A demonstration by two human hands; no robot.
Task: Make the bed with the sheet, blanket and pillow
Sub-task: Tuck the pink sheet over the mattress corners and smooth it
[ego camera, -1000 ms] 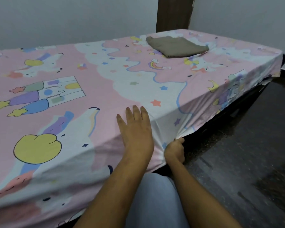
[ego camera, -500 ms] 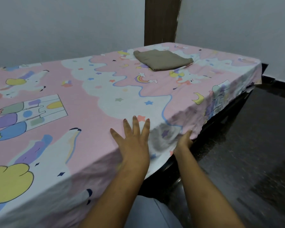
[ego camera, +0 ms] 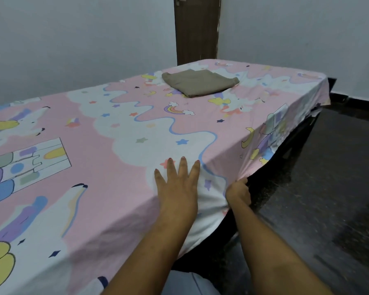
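A pink and white cartoon-print sheet (ego camera: pixel 119 133) covers the whole mattress. My left hand (ego camera: pixel 177 186) lies flat on the sheet at the bed's near side edge, fingers spread and straight. Just to its right, my right hand (ego camera: pixel 238 193) grips the hanging edge of the sheet below the mattress edge, and the fabric bunches at its fingers. A folded olive-brown blanket (ego camera: pixel 199 82) rests on the sheet near the far end of the bed. No pillow is in view.
A dark bed frame (ego camera: pixel 294 143) shows under the sheet's hanging side. Dark polished floor (ego camera: pixel 328 188) runs along the right of the bed. Light walls stand behind, with a brown door (ego camera: pixel 197 30) in the far corner.
Both hands have shifted along the bed's side toward its far end. My right hand, open against the sheet half a second ago, now grips the hanging edge again. My left hand stays flat.
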